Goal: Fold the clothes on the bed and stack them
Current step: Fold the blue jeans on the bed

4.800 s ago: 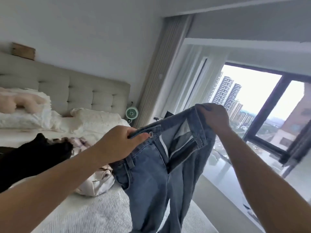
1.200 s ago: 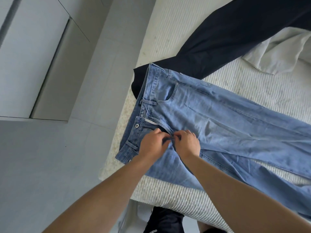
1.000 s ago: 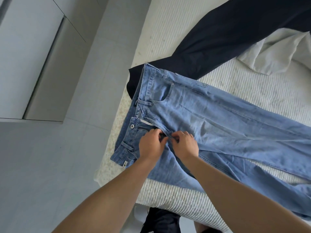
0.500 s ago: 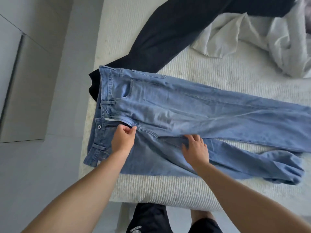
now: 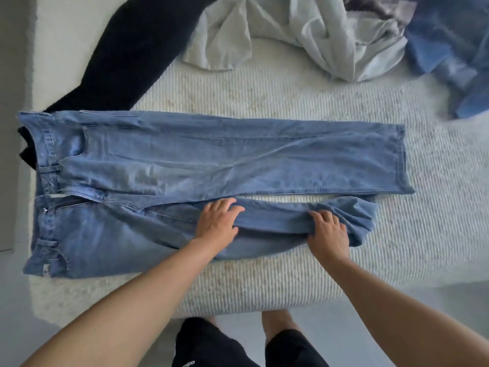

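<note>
- bed (image 5: 264,91) fills most of the shot, covered in a cream ribbed knit throw
- pale grey floor (image 5: 397,327) runs along the bed's near edge and left side
- soft, even daylight, I think; no hard shadows on the bed

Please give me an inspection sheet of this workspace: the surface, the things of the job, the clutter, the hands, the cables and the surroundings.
Surface: bed with a ribbed cream cover.
Job's things: blue jeans laid flat, waistband to the left; far leg straight, near leg bunched at its end.
Clutter: black garment, pale grey garment and blue denim garment, all unfolded at the far side.
Hands: left hand rests flat on the near leg; right hand has its grip on that leg's rumpled fabric.
Cables: nothing seen.
Surroundings: grey floor at the bed's edge.
</note>
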